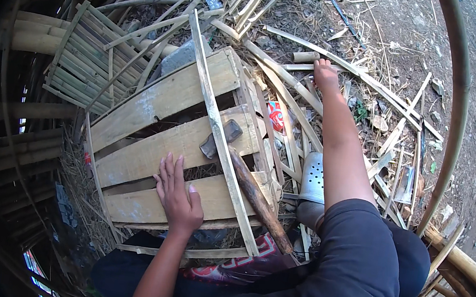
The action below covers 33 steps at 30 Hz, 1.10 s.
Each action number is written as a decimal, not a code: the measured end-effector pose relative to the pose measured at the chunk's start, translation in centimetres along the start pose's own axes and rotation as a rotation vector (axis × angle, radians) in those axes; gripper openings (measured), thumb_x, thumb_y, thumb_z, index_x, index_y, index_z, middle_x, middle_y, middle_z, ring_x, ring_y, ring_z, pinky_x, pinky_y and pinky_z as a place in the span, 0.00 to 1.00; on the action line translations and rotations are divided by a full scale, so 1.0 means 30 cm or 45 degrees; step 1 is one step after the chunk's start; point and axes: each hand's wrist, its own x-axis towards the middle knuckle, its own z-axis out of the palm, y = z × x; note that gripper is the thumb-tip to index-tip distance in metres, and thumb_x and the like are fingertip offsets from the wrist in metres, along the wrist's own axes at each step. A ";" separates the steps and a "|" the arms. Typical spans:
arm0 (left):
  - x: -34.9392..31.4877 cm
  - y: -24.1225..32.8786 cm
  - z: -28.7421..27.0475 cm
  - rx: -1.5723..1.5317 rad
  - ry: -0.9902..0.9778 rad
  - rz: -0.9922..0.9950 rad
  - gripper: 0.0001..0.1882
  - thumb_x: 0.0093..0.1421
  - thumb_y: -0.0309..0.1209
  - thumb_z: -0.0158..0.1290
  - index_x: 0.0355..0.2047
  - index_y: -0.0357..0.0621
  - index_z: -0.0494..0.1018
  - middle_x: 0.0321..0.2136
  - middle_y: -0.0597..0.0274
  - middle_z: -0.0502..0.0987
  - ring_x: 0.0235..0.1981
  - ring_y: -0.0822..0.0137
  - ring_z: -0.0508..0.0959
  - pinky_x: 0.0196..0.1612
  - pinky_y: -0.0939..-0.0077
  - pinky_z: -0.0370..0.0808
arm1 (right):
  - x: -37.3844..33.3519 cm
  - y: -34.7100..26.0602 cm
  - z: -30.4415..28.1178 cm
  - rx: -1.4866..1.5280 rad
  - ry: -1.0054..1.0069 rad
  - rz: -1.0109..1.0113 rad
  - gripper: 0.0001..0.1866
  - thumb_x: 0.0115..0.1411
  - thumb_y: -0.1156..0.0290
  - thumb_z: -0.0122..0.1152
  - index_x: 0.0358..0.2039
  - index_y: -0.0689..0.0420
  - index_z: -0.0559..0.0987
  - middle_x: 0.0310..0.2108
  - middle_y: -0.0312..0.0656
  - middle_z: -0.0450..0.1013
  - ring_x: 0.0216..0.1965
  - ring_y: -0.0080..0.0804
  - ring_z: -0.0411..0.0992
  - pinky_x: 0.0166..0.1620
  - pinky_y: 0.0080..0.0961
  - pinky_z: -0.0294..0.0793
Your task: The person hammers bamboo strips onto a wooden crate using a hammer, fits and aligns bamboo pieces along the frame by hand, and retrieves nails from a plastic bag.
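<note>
My left hand (179,198) lies flat, fingers stretched, on the lower slat of a pale wooden slatted crate or frame (173,140). A hammer rests on the slats, its blocky metal head (220,139) next to a thin bamboo strip (213,109) and its wooden handle (261,199) slanting toward my lap. The strip lies across the slats and over the hammer. My right hand (325,76) reaches far forward to the ground, fingers pointing down beside a short bamboo piece (306,56) and over a pale strip (301,68). What its fingertips touch is hidden.
Loose bamboo strips (400,104) litter the ground ahead and to the right. A small bamboo slat panel (90,57) leans at the left among bamboo poles (30,37). A curved pole (455,117) rises at the right. My foot wears a pale clog (313,176).
</note>
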 end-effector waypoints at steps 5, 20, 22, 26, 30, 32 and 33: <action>0.005 0.003 -0.001 -0.010 0.035 0.029 0.36 0.59 0.32 0.44 0.70 0.40 0.56 0.72 0.42 0.53 0.74 0.41 0.47 0.72 0.38 0.36 | -0.008 0.059 -0.012 0.065 0.079 -0.063 0.08 0.61 0.71 0.53 0.36 0.53 0.81 0.42 0.42 0.75 0.52 0.40 0.73 0.46 0.35 0.80; 0.018 0.024 0.023 -0.085 0.030 0.055 0.36 0.59 0.33 0.44 0.69 0.38 0.57 0.71 0.41 0.53 0.74 0.41 0.48 0.72 0.37 0.36 | 0.015 0.295 -0.047 0.083 0.055 0.225 0.15 0.72 0.63 0.44 0.50 0.55 0.76 0.51 0.49 0.71 0.51 0.49 0.75 0.48 0.45 0.80; 0.001 -0.001 -0.005 -0.018 0.029 0.011 0.36 0.59 0.33 0.44 0.69 0.39 0.57 0.71 0.41 0.53 0.74 0.40 0.48 0.72 0.38 0.37 | 0.024 0.164 -0.063 0.273 -0.014 0.474 0.16 0.72 0.62 0.42 0.50 0.55 0.76 0.51 0.49 0.71 0.52 0.51 0.74 0.49 0.45 0.80; 0.004 0.006 -0.003 -0.021 0.031 0.017 0.36 0.59 0.33 0.44 0.70 0.39 0.57 0.71 0.42 0.53 0.74 0.40 0.48 0.71 0.38 0.39 | -0.014 0.246 -0.095 0.115 0.061 0.479 0.14 0.67 0.65 0.46 0.43 0.56 0.79 0.51 0.48 0.71 0.54 0.50 0.72 0.49 0.45 0.80; 0.019 0.023 0.024 -0.055 0.012 0.049 0.36 0.59 0.33 0.44 0.70 0.39 0.56 0.72 0.42 0.53 0.74 0.39 0.48 0.71 0.38 0.40 | -0.089 0.436 -0.125 -0.259 0.154 0.508 0.13 0.63 0.69 0.50 0.43 0.53 0.81 0.51 0.45 0.71 0.55 0.47 0.72 0.48 0.45 0.81; -0.008 -0.008 -0.016 0.042 0.023 -0.011 0.36 0.59 0.33 0.44 0.70 0.39 0.56 0.72 0.42 0.53 0.74 0.39 0.49 0.71 0.38 0.41 | -0.087 0.269 -0.169 -0.147 -0.182 0.507 0.15 0.64 0.70 0.54 0.49 0.48 0.83 0.55 0.45 0.72 0.58 0.43 0.71 0.51 0.40 0.80; -0.003 -0.001 -0.007 0.014 0.010 0.009 0.36 0.59 0.33 0.44 0.70 0.39 0.56 0.72 0.42 0.53 0.74 0.39 0.49 0.71 0.38 0.41 | -0.104 0.305 -0.182 -0.116 -0.230 0.571 0.15 0.65 0.69 0.53 0.49 0.45 0.83 0.55 0.43 0.72 0.59 0.42 0.71 0.51 0.40 0.80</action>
